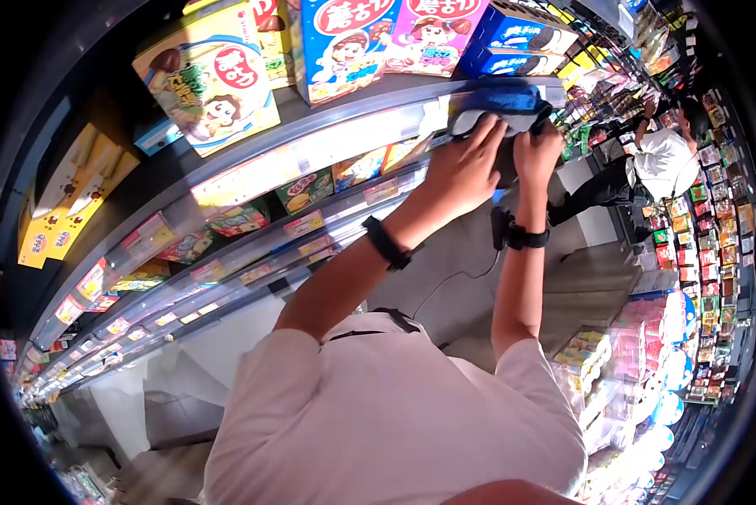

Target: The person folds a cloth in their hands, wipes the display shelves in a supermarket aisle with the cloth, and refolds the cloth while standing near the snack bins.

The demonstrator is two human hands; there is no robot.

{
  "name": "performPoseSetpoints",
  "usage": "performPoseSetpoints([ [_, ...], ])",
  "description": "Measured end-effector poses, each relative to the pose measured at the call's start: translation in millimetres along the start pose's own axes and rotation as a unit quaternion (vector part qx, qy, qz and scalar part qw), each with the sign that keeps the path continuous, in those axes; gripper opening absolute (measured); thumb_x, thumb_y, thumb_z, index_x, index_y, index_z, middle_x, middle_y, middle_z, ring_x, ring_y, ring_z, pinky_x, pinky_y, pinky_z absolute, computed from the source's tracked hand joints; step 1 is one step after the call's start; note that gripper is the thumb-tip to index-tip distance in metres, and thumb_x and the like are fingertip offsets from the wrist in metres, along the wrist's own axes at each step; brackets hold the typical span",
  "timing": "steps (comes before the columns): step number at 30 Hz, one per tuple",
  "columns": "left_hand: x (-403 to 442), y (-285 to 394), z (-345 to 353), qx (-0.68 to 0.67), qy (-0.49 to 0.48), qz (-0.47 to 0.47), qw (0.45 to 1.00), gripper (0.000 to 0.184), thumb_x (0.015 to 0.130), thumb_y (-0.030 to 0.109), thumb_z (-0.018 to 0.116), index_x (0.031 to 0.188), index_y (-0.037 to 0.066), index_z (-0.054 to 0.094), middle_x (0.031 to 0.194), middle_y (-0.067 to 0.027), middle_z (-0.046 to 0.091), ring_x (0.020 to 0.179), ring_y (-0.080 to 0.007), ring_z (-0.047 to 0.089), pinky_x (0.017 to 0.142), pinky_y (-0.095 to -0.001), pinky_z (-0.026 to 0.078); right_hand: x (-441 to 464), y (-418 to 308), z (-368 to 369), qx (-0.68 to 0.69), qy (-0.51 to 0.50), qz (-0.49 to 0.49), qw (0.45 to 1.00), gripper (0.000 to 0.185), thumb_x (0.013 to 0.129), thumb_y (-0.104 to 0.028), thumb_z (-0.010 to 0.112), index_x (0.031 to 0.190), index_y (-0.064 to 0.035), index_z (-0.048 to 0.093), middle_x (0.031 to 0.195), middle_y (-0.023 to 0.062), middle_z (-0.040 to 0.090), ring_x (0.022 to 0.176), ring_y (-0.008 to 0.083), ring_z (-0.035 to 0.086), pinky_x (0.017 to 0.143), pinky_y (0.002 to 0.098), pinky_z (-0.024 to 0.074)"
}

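Note:
A soft-looking blue and grey item with black parts (504, 108) is at the front edge of the upper shelf, beside the price strip. My left hand (464, 172) reaches up with its fingers closed on the item's lower left side. At its right end, my right hand (536, 156) has curled fingers gripping it. What exactly the item is cannot be made out. Black bands circle both wrists, and a dark device (502, 227) hangs by the right one with a thin cable running down.
Upright snack boxes, one yellow (210, 80) and one blue (340, 50), line the shelf on the left. Blue cookie boxes (517, 38) stand behind the hands. A person in a white shirt (664, 164) is in the aisle at right. Stacked goods (630, 353) rise at lower right.

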State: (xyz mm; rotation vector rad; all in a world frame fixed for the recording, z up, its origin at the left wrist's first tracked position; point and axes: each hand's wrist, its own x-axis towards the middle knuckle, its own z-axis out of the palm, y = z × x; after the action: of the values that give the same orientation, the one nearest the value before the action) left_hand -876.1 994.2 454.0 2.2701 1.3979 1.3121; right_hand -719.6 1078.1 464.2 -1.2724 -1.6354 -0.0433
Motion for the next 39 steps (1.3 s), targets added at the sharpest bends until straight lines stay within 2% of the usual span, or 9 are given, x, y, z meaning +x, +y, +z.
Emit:
performPoseSetpoints([
  [6, -81.0, -10.5, -70.7, 0.039, 0.052, -0.026, 0.998, 0.053, 0.079, 0.013, 0.063, 0.128, -0.002, 0.051, 0.128, -0.0155, 0.051, 0.078, -0.0333, 0.066, 0.066, -0.0416, 0.056, -63.8, -96.3, 22.6, 0.191, -0.047, -0.058, 0.979, 0.046, 0.08, -0.003, 0.061, 0.126, 0.0018, 0.061, 0.057, 0.0098, 0.054, 0.06, 0.0037, 0.046, 0.05, 0.03, 0.0439],
  [16, -201.3, -3.4, -180.0, 0.057, 0.117, -0.184, 0.974, 0.042, 0.081, 0.014, 0.069, 0.119, 0.002, 0.053, 0.105, -0.0217, 0.057, 0.084, -0.0417, 0.063, 0.067, -0.046, 0.053, -147.3, -252.3, 38.6, 0.267, -0.279, -0.047, 0.921, 0.054, 0.075, -0.003, 0.061, 0.129, -0.0081, 0.062, 0.08, 0.0238, 0.066, 0.065, 0.0373, 0.065, 0.065, 0.0362, 0.0533],
  [18, -214.4, -2.2, -190.2, -0.009, 0.148, -0.199, 0.969, 0.054, 0.079, 0.001, 0.069, 0.128, 0.001, 0.048, 0.108, -0.0205, 0.056, 0.085, -0.0327, 0.065, 0.071, -0.0369, 0.054, -155.1, -256.5, 47.2, 0.288, -0.25, -0.08, 0.921, 0.055, 0.075, -0.003, 0.061, 0.129, -0.0088, 0.062, 0.081, 0.0241, 0.066, 0.066, 0.0393, 0.063, 0.066, 0.0367, 0.0533],
  [24, -225.1, -20.2, -182.9, -0.455, 0.118, -0.207, 0.858, 0.044, 0.096, 0.0, 0.057, 0.136, 0.0, 0.038, 0.11, -0.0089, 0.058, 0.094, -0.0169, 0.064, 0.075, -0.0314, 0.054, -145.9, -247.4, 48.5, 0.311, -0.127, 0.0, 0.942, 0.043, 0.079, 0.001, 0.057, 0.121, -0.0029, 0.066, 0.086, 0.0194, 0.071, 0.074, 0.0074, 0.063, 0.068, 0.0259, 0.0509],
  [31, -240.8, -52.8, -207.0, -0.478, 0.132, -0.332, 0.802, 0.047, 0.103, 0.041, 0.043, 0.129, 0.001, 0.049, 0.105, -0.0109, 0.062, 0.077, -0.0176, 0.068, 0.069, -0.0293, 0.055, -178.0, -295.1, 54.3, 0.32, -0.242, -0.043, 0.915, 0.053, 0.075, 0.005, 0.052, 0.126, -0.0077, 0.063, 0.104, 0.0148, 0.071, 0.091, 0.0136, 0.065, 0.082, 0.026, 0.0501],
  [35, -237.3, -63.3, -202.1, -0.495, 0.258, -0.348, 0.753, 0.047, 0.101, 0.042, 0.043, 0.118, 0.0, 0.056, 0.095, -0.0097, 0.064, 0.078, -0.0163, 0.066, 0.064, -0.0294, 0.055, -192.6, -318.7, 51.3, 0.274, -0.28, -0.035, 0.92, 0.054, 0.075, 0.006, 0.058, 0.126, -0.0097, 0.062, 0.111, 0.0166, 0.07, 0.1, 0.019, 0.068, 0.085, 0.0276, 0.051],
  [36, -233.0, -68.3, -197.7, -0.497, 0.253, -0.348, 0.753, 0.047, 0.101, 0.042, 0.043, 0.118, 0.0, 0.056, 0.095, -0.0097, 0.064, 0.078, -0.0163, 0.066, 0.064, -0.0294, 0.055, -190.7, -317.9, 50.3, 0.264, -0.279, -0.035, 0.923, 0.053, 0.075, 0.005, 0.059, 0.126, -0.0096, 0.062, 0.112, 0.0162, 0.069, 0.101, 0.0196, 0.068, 0.084, 0.0282, 0.0514],
  [37, -228.8, -76.7, -190.4, -0.488, 0.239, -0.382, 0.748, 0.047, 0.099, 0.042, 0.045, 0.114, 0.0, 0.058, 0.092, -0.0089, 0.064, 0.078, -0.0158, 0.065, 0.063, -0.029, 0.055, -188.5, -307.5, 56.0, 0.287, -0.228, -0.075, 0.928, 0.053, 0.072, -0.004, 0.066, 0.124, -0.0162, 0.064, 0.1, 0.0195, 0.069, 0.085, 0.0388, 0.067, 0.075, 0.0386, 0.0548],
  [39, -214.0, -77.9, -180.2, -0.505, 0.17, -0.41, 0.741, 0.037, 0.096, 0.038, 0.047, 0.114, 0.009, 0.061, 0.098, -0.0036, 0.066, 0.08, -0.0132, 0.064, 0.068, -0.0303, 0.052, -177.6, -291.9, 48.0, 0.273, -0.204, -0.061, 0.938, 0.053, 0.072, -0.003, 0.064, 0.124, -0.0103, 0.064, 0.096, 0.0203, 0.069, 0.081, 0.0343, 0.069, 0.075, 0.0365, 0.054],
])
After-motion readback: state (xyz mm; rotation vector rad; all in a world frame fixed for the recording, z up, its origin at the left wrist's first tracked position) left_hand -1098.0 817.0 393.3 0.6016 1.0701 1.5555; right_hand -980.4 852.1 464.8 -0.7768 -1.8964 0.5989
